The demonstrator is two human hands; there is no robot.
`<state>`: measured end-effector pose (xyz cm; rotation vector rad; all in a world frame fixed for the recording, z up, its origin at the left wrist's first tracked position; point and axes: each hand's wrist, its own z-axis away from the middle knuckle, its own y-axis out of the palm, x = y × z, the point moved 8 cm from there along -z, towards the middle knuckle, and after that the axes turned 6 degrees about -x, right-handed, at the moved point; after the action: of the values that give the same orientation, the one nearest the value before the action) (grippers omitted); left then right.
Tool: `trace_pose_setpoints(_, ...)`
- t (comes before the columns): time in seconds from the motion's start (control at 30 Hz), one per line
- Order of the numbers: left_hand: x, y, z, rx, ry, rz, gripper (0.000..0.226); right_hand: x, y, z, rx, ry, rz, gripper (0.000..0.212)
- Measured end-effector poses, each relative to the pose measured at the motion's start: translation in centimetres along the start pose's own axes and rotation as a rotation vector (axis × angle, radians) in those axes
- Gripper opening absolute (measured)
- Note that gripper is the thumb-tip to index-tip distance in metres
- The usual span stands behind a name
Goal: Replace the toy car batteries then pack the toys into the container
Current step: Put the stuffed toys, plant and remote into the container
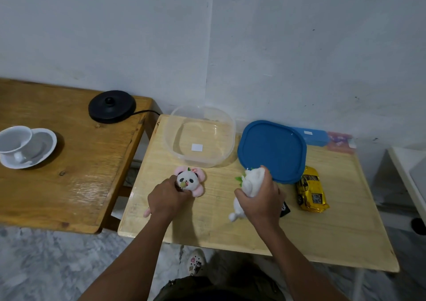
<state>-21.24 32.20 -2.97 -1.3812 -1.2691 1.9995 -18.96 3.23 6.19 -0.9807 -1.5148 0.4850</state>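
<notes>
Now the hands grip plushes: left hand (166,198) a pink-hooded panda (189,180), right hand (262,200) a white toy (252,180).

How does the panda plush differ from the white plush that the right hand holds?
The panda plush has a pink hood and shows its face; the white plush is plain white with green bits, face hidden. The panda plush looks round, the white plush long. Both are soft toys: the left hand grips the panda plush, the right hand the white plush.
</notes>
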Motion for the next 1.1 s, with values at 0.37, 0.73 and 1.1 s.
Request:
trace_pose_setpoints(0.37, 0.1, 0.2, -0.1, -0.010, 0.005, -0.022, 0.044, -3.1, 2.4, -1.5, 0.137, 0.111, -0.061, 0.075)
trace_pose_setpoints(0.73, -0.2, -0.1, 0.1, -0.032, 0.011, -0.016, 0.046, -2.7, 2.1, -1.4, 0.257, 0.040, -0.249, 0.056)
trace_pose_setpoints(1.1, -0.6, -0.4, 0.4, -0.023, -0.015, -0.016, 0.040, -5.9, 0.2, 0.3, 0.168, 0.365, -0.429, 0.040)
